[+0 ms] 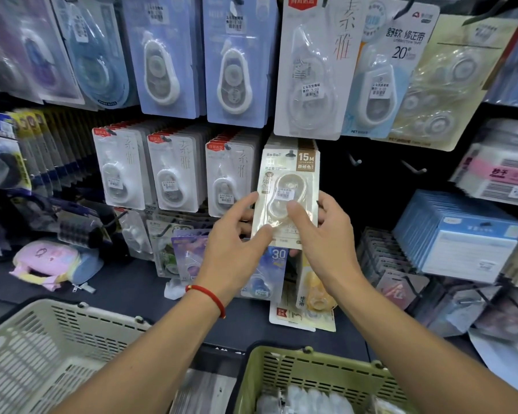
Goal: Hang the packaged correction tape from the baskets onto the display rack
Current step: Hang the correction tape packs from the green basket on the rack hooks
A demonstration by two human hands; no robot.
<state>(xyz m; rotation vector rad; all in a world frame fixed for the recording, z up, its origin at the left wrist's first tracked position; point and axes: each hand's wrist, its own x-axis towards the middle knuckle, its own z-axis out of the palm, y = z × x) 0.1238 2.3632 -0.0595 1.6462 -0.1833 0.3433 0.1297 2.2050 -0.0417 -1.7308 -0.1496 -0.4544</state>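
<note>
A beige correction tape pack (290,177) marked 15M hangs by its top hole on a hook of the dark display rack (380,186). Both hands hold it. My left hand (237,234) grips its left edge, thumb on the lower front. My right hand (326,231) grips its right edge, thumb on the blister. Below, the green basket (317,369) holds more clear-wrapped packs. The beige basket (51,339) sits at the lower left; its contents are out of sight.
White packs (174,177) fill the hooks to the left. Two bare hooks (356,160) stick out to the right. Blue boxes (461,234) are stacked at the right. A pink pouch (51,261) lies on the shelf. More packs (311,294) hang below my hands.
</note>
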